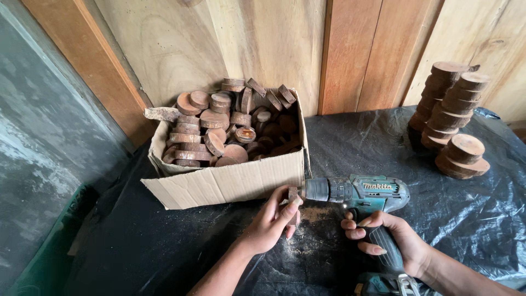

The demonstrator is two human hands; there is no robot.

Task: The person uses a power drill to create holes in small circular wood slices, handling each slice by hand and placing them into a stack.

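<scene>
Gripping teal drill (359,194) right-handed (392,238); left hand (271,219) pinching wooden disc (294,201).

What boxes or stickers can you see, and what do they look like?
Cardboard box: on the black sheet by the wooden wall, open top, plain brown, full of round wood slices.
Label on the drill: a small red strip with white letters on the teal body, held in the right hand.
No signs or screens.

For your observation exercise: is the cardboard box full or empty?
Full: the cardboard box holds wooden discs heaped to its open top.
</scene>
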